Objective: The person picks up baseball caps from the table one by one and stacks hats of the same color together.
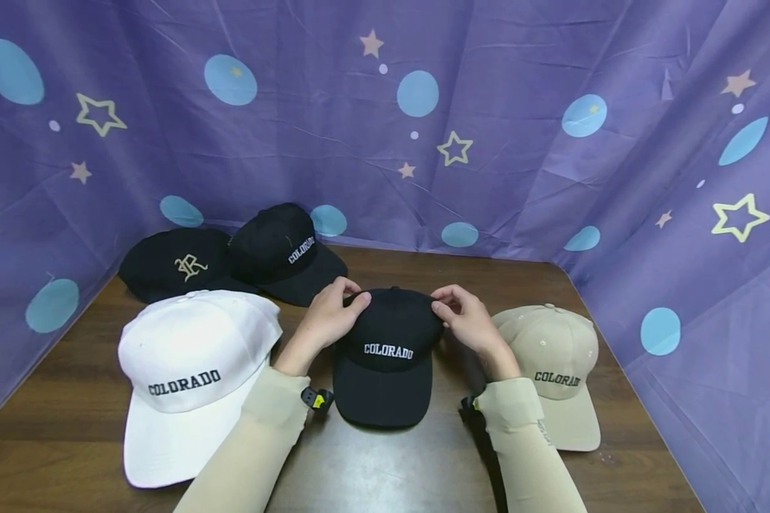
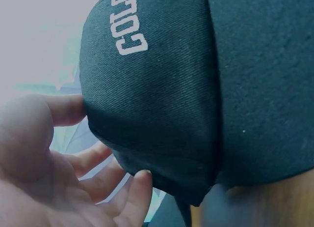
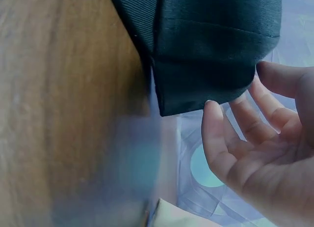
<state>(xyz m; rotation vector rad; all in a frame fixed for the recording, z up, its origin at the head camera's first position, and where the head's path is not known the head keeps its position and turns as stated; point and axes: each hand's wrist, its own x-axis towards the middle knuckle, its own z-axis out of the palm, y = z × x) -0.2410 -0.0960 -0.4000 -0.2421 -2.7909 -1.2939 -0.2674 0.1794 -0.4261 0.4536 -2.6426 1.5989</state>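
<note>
A black baseball cap [image 1: 385, 392] with white COLORADO lettering is at the middle of the table, brim toward me. My left hand [image 1: 335, 313] holds the left side of its crown, thumb in front and fingers curled behind. On the opposite side, my right hand [image 1: 465, 317] grips the crown between thumb and fingers. The left wrist view shows the thumb and fingertips against the dark crown [image 2: 147, 99]. In the right wrist view, the fingertips meet the lower edge of the cap [image 3: 206, 65].
A white COLORADO cap [image 1: 186, 349] sits at the left, and a beige one [image 1: 555, 349] at the right beside my right forearm. Two more black caps, one with a gold emblem [image 1: 173, 263] and one lettered COLORADO [image 1: 276, 249], sit at the back left. A purple curtain [image 1: 334, 128] hangs behind the wooden table [image 1: 500, 274].
</note>
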